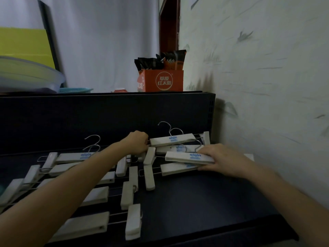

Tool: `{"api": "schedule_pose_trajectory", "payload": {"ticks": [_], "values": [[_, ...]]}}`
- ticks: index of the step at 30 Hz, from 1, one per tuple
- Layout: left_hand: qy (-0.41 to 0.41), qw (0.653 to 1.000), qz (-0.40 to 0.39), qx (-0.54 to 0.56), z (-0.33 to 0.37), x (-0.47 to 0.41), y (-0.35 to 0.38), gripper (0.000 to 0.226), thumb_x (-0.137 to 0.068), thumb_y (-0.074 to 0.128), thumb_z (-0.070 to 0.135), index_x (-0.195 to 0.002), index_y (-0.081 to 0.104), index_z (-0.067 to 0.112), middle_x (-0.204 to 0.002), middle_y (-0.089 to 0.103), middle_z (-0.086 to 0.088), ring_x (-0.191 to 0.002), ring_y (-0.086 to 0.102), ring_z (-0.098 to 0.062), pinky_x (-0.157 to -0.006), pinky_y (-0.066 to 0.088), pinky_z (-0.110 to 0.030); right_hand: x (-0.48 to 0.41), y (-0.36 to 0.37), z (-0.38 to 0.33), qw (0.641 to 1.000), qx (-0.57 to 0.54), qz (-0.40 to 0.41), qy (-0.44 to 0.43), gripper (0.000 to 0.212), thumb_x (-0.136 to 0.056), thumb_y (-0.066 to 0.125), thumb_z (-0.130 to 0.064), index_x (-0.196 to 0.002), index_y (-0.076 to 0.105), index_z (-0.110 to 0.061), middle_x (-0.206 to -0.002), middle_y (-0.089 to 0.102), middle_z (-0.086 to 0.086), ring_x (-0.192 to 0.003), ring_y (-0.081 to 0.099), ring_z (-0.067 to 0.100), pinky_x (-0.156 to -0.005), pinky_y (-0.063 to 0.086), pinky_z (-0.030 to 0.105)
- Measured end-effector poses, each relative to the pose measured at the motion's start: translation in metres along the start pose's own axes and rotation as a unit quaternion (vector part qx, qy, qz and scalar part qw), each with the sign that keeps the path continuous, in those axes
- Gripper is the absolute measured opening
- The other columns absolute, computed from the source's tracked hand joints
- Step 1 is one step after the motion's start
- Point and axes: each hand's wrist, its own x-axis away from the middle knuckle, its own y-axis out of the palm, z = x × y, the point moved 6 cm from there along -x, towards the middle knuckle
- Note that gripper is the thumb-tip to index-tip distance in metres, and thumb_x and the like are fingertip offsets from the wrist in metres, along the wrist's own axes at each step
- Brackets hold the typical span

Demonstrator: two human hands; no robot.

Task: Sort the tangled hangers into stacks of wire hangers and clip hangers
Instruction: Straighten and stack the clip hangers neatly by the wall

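Several white clip hangers with metal hooks and blue lettering lie on a dark table. One group spreads across the left, under my left forearm. A smaller pile sits at the back right near the wall. My left hand is closed around the wire rod at the left end of the rear hanger of that pile. My right hand grips the right end of the top front hanger, fingers wrapped over its white bar. No plain wire hanger is visible.
A raised dark back panel borders the table behind. On the ledge stand an orange carton with snack packets, a clear basin and a teal tray. A patterned wall is close on the right.
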Motion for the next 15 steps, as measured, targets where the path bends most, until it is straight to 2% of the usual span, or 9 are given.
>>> {"api": "schedule_pose_trajectory", "payload": {"ticks": [4,7,9,13,15], "values": [[0.009,1.0,-0.004,-0.022,0.003,0.0,-0.004,0.024,-0.093,0.048,0.025,-0.072,0.043,0.015,-0.069,0.042,0.002,-0.06,0.04,-0.012,-0.053,0.034,-0.022,0.001,0.002,0.0,1.0,0.001,0.014,0.0,0.04,-0.083,0.059,-0.049,-0.118,0.057,-0.031,-0.121,0.057,-0.011,-0.11,0.05,0.009,-0.092,0.04,0.028],[0.027,0.999,0.016,-0.041,0.007,0.001,-0.011,0.025,-0.092,0.05,0.035,-0.083,0.046,0.011,-0.073,0.045,0.0,-0.067,0.045,-0.015,-0.061,0.038,-0.026,0.001,0.003,0.0,1.0,-0.003,0.02,-0.004,0.038,-0.082,0.06,-0.049,-0.116,0.059,-0.03,-0.119,0.059,-0.009,-0.108,0.053,0.01,-0.091,0.041,0.027],[0.038,0.998,0.031,-0.044,0.008,0.002,-0.019,0.026,-0.091,0.051,0.035,-0.081,0.044,0.013,-0.079,0.049,-0.002,-0.071,0.047,-0.017,-0.067,0.039,-0.029,0.0,0.003,0.001,1.0,-0.01,0.023,-0.005,0.037,-0.081,0.061,-0.049,-0.113,0.06,-0.03,-0.117,0.061,-0.009,-0.104,0.054,0.009,-0.089,0.042,0.027],[0.053,0.997,0.041,-0.026,0.008,0.005,-0.033,0.023,-0.09,0.054,0.031,-0.074,0.044,0.018,-0.073,0.047,0.002,-0.063,0.044,-0.011,-0.059,0.039,-0.023,0.001,0.004,0.001,0.999,-0.013,0.038,-0.001,0.035,-0.08,0.062,-0.05,-0.109,0.061,-0.03,-0.114,0.062,-0.009,-0.099,0.055,0.008,-0.087,0.044,0.03],[0.057,0.997,0.048,-0.02,0.007,0.008,-0.038,0.023,-0.089,0.056,0.031,-0.074,0.045,0.018,-0.072,0.046,0.003,-0.063,0.044,-0.01,-0.061,0.04,-0.023,0.002,0.006,0.0,0.999,-0.022,0.04,0.006,0.037,-0.08,0.061,-0.051,-0.11,0.061,-0.03,-0.115,0.061,-0.01,-0.098,0.054,0.008,-0.089,0.044,0.032]]}}
